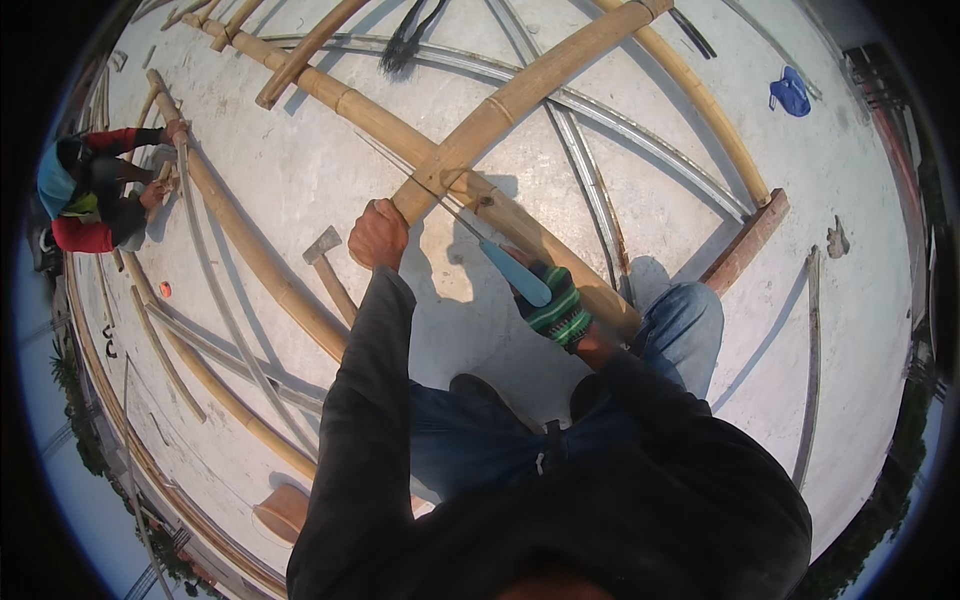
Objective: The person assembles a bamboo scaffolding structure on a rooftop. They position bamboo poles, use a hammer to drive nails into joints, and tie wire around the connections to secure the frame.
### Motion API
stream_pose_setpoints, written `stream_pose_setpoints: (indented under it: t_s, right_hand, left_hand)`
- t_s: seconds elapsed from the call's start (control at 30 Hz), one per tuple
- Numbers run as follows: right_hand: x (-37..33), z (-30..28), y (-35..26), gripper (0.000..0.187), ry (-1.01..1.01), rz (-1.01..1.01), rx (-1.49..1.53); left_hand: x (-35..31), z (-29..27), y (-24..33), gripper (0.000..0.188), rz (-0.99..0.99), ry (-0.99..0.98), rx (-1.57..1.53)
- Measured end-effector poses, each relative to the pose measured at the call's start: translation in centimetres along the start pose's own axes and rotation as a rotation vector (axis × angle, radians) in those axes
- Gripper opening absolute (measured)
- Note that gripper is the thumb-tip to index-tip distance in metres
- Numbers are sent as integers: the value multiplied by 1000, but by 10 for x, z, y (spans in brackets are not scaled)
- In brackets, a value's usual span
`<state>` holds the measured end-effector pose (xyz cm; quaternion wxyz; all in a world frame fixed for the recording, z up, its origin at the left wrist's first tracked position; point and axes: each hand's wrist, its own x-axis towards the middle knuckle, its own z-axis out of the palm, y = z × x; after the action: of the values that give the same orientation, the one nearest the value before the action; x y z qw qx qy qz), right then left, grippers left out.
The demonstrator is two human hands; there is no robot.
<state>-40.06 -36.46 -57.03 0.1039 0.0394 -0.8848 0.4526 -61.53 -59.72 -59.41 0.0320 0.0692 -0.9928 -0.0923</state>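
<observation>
My bare left hand (379, 236) is closed around the near end of a bamboo pole (500, 112), which lies crosswise over another long bamboo pole (370, 118). My right hand (555, 306), in a green and black striped glove, is closed on the light blue handle of a handsaw (516, 272). The saw's thin blade, seen almost edge-on, reaches up and left across the crossing pole, just beyond my left hand. How deep the blade sits in the bamboo I cannot tell. The fingers of my right hand are partly hidden by the handle. A hatchet (330, 265) lies left of my left arm.
Metal channels (583, 170) cross beneath the bamboo. At the left a crouching co-worker (95, 190) handles another bamboo pole (235, 225). Black strips (405, 45) hang over the far channel. A blue bag-like item (790, 92) lies far right, and a brown bowl-like object (283, 512) near left.
</observation>
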Motion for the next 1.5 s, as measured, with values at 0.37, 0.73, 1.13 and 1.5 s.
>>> stream_pose_setpoints:
  t_s: [0.37,0.73,1.13,1.5]
  right_hand:
    - [87,44,-2,34,-85,-26,-202]
    - [67,2,-20,46,100,-213,44]
    - [10,25,14,46,-65,83,-36]
    - [-91,-16,25,53,-109,202,205]
  left_hand:
    - [-4,4,-6,51,-1,-55,29]
    - [-1,11,-6,51,-11,-53,40]
    - [-6,18,-13,48,30,32,-33]
    - [-6,18,-15,47,22,1,6]
